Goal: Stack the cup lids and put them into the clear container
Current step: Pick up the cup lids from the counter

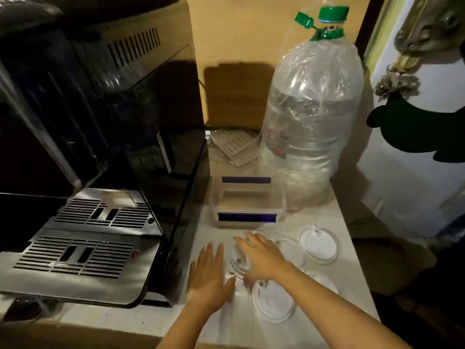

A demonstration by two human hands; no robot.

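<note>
Several clear plastic cup lids lie on the pale counter. One lid (319, 245) sits at the right, another lid (273, 304) lies nearest me, and a third lid (237, 261) is partly under my right hand (261, 256), whose fingers spread over it. A further lid (289, 248) shows just past that hand. My left hand (210, 278) rests flat and open on the counter, left of the lids. The clear container (247, 200), with blue clips at front and back, stands open and empty beyond my hands.
A black coffee machine (100, 147) with a metal drip tray fills the left side. A large water bottle (309, 109) with a green cap, wrapped in plastic, stands behind the container. The counter's right edge (357, 260) drops off beside the lids.
</note>
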